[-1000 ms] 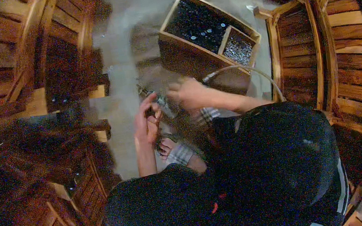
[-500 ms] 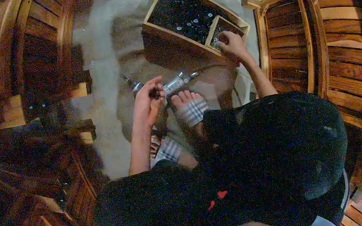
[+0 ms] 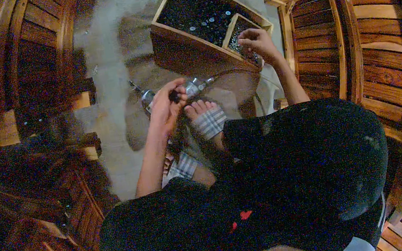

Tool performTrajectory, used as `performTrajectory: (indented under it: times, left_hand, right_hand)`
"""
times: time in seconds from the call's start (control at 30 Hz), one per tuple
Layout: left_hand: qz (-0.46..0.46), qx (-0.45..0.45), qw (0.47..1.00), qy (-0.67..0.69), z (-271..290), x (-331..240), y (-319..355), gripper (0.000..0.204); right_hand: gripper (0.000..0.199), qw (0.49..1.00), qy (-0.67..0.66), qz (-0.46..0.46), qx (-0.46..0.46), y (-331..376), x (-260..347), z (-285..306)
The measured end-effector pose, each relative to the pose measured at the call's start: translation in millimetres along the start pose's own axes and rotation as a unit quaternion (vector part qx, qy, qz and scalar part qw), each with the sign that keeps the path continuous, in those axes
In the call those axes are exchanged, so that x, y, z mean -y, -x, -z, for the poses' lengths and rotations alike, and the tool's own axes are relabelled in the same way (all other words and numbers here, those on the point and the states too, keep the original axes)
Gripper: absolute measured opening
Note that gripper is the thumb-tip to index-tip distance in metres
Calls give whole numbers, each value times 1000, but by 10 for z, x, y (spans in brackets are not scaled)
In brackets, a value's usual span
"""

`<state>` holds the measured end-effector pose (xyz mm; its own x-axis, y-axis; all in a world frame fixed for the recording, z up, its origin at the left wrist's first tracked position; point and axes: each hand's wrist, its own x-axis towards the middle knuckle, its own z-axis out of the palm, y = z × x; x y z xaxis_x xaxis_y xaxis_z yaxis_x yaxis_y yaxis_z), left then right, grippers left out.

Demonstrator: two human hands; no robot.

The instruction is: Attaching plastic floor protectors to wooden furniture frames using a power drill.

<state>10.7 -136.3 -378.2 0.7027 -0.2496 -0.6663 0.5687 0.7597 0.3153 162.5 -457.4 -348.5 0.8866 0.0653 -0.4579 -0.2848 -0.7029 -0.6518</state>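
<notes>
My left hand point(image 3: 169, 104) is palm up over the floor, its fingers curled round some small black pieces point(image 3: 174, 96). Beyond that hand a silver power drill point(image 3: 195, 88) lies on the floor, partly hidden by it. A wooden box point(image 3: 198, 40) stands farther off, filled with many small black pieces point(image 3: 188, 9) and a few pale round ones among them. My right hand point(image 3: 261, 45) hovers over the small compartment point(image 3: 231, 32) at the box's right end, which holds tiny greyish bits. Its thumb and fingertips are pinched together; whatever is between them is too small to make out.
Slatted wooden furniture point(image 3: 382, 44) stands close on the right, and more slatted wood point(image 3: 39, 35) is on the left. My sandalled feet point(image 3: 209, 119) are just this side of the drill. A cord point(image 3: 234, 72) runs past the box's near side.
My right hand has risen slightly out of the small compartment, uncovering more of the tiny bits. My left hand still cups the black pieces. The whole view has shifted a little.
</notes>
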Motion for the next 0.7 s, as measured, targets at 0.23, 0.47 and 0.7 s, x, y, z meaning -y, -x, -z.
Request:
performTrajectory:
  times: [0.23,0.47,0.7]
  left_hand:
    - [50,119,992,0,-419,8,-379,33]
    - [39,112,991,67,-608,51,-272,34]
    - [44,185,975,112,-440,29,-273,38]
  right_hand:
    - [22,967,-67,168,182,569,1130,-221]
    - [27,905,131,370,167,748,1467,-726]
    - [23,954,51,264,134,655,1334,-396]
